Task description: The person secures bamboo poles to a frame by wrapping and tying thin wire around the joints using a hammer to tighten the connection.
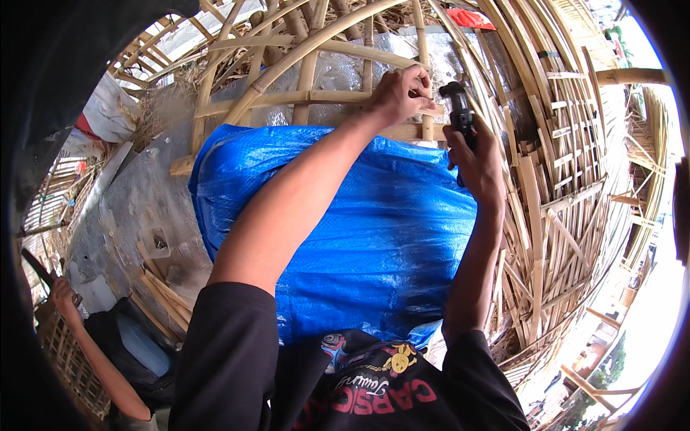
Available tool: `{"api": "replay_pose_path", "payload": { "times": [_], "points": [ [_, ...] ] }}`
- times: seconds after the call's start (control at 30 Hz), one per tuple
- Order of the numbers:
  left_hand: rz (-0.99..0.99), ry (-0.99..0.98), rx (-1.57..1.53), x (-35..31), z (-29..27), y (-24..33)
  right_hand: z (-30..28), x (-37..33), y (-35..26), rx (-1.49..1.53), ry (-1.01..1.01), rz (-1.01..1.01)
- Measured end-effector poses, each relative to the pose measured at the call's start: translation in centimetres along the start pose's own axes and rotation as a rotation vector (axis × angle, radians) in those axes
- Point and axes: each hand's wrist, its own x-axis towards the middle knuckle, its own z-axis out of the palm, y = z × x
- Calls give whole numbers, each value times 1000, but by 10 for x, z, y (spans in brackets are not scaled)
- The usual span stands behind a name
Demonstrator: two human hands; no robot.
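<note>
My right hand point(476, 158) is closed round the grip of a black hammer point(458, 104), its head raised just right of my left hand. My left hand point(404, 93) is reached forward over a bamboo frame point(307, 104), with fingers curled and pinched together near a crossing of the split bamboo strips. Whatever those fingertips hold, if anything, is too small to make out. A blue tarp point(359, 237) is spread over my lap, below both forearms, and its far edge lies against the bamboo strips.
Many bundled bamboo strips point(568, 144) stand along the right side. At lower left a co-worker's hand point(65, 298) grips a dark, long tool. Loose bamboo pieces point(164, 291) lie on the grey floor point(122, 223). A red item point(471, 18) is at the top, among the bamboo.
</note>
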Motion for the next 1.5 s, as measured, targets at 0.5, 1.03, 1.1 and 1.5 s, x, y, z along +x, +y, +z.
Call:
{"api": "replay_pose_path", "payload": {
  "times": [0.5, 1.03, 1.1, 1.5],
  "points": [
    [-1, 5, 69, 0, 0, -3, 28, -5, -4, -159, 231, 45],
    [-9, -47, -2, 0, -2, -4, 22, 1, -3, -240, 249, 28],
    [-52, -49, 4, 0, -3, -3, 18, 1, -1, -343, 170, 60],
    [-69, -53, 76, 4, -8, -6, 31, -5, -15, -198, 236, 60]
  ]
}}
